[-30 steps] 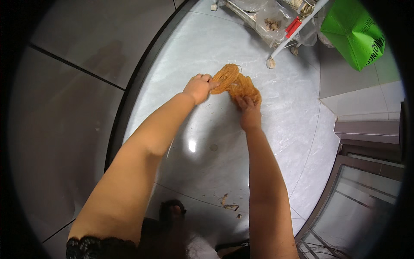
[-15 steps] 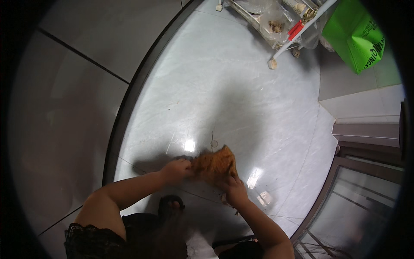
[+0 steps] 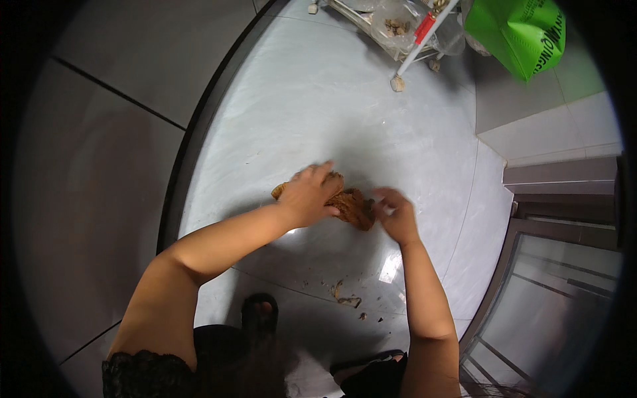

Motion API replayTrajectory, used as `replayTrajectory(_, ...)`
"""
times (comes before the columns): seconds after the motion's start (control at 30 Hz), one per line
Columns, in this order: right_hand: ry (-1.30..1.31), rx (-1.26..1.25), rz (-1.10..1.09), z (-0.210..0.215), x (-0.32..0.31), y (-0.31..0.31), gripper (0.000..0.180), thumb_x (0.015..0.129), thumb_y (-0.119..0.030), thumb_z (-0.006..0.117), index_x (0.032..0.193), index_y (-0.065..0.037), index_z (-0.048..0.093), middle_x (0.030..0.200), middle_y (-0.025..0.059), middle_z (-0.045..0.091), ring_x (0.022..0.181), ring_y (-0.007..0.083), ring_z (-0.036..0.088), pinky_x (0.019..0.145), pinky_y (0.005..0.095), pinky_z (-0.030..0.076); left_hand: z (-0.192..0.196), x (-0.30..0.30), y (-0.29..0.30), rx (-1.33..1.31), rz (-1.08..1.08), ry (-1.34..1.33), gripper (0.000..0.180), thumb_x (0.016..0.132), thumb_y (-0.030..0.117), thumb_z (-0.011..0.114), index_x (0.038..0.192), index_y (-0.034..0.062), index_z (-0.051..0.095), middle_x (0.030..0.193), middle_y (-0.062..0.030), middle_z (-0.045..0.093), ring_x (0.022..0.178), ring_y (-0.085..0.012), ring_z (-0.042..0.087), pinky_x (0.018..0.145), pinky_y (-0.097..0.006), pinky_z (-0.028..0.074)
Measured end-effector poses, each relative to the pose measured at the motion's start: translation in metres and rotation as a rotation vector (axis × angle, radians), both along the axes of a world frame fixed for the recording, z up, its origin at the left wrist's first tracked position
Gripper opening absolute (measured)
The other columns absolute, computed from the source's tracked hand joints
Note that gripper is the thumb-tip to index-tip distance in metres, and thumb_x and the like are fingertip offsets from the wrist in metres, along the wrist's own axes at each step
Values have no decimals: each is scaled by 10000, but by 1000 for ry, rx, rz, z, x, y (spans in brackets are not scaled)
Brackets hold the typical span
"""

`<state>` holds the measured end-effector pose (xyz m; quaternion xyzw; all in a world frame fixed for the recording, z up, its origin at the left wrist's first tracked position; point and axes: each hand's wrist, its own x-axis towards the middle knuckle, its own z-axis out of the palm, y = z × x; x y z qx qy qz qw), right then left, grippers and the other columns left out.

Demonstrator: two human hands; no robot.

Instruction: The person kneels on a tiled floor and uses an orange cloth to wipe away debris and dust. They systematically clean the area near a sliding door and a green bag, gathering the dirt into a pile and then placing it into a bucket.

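A crumpled brown cloth (image 3: 355,207) lies bunched on the pale tiled floor. My left hand (image 3: 308,198) lies over its left part, with fingers spread across the fabric and the thumb along the near side; the cloth under the palm is hidden. Just past the cloth's right end is my right hand (image 3: 397,215), its fingers bent and parted from the thumb, slightly blurred. Whether its fingertips touch the cloth's edge is hard to tell. Brown scraps and shreds (image 3: 346,298) are scattered on the floor between my feet and the cloth.
A white wheeled rack (image 3: 398,84) holding clear plastic bags stands at the far right, with a green bag (image 3: 521,36) beside it. A dark raised edge (image 3: 174,192) curves along the left. A dark-framed glass door (image 3: 544,312) is at the right. My sandalled foot (image 3: 260,312) is near the scraps.
Both hands and the cloth have moved farther from me. The cloth, held between both hands before, is now down on the floor. The right hand has let go, and scraps now show nearer me.
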<state>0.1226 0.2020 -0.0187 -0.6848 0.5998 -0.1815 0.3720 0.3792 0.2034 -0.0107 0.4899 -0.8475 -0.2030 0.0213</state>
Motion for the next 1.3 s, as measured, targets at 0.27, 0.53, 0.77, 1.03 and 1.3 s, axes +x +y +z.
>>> replayTrajectory(0.27,667,-90,-317,-71,-74,1,692,952,-440,553,1524,-178,266,1574,223,161,1436,450,150,1126,601,187,-73,-23,29,-375,-450,-61,496,807,319,651,1278,175,591,1197,-34,574,1031,-254,526,801,-407,481)
replayTrajectory(0.53,707,193,-237,-62,-74,-3,743,977,-495,475,1561,-191,130,1611,192,-22,1474,428,-8,1144,629,75,-46,-4,-82,-407,-180,245,318,812,122,660,1129,125,676,850,-53,595,774,-286,537,644,-378,498)
replayTrajectory(0.77,720,235,-214,-61,-69,-10,749,974,-521,457,1562,-197,123,1613,187,-30,1475,426,-9,1143,634,70,-82,-59,-263,-345,284,183,303,898,271,651,1195,219,685,1022,-28,608,994,-286,502,834,-390,489)
replayTrajectory(1.03,679,220,-227,-60,-74,-6,743,971,-513,453,1561,-195,132,1613,189,-38,1472,433,-31,1133,653,46,-80,-113,-159,-267,-199,10,309,913,249,583,1200,315,676,1055,62,624,964,-229,504,847,-329,479)
replayTrajectory(1.3,701,203,-239,-63,-77,-6,743,974,-505,455,1562,-193,126,1613,191,-30,1473,432,-19,1131,655,58,-74,-47,37,-306,-460,410,439,761,117,625,1176,254,668,894,-9,572,759,-208,509,611,-346,447)
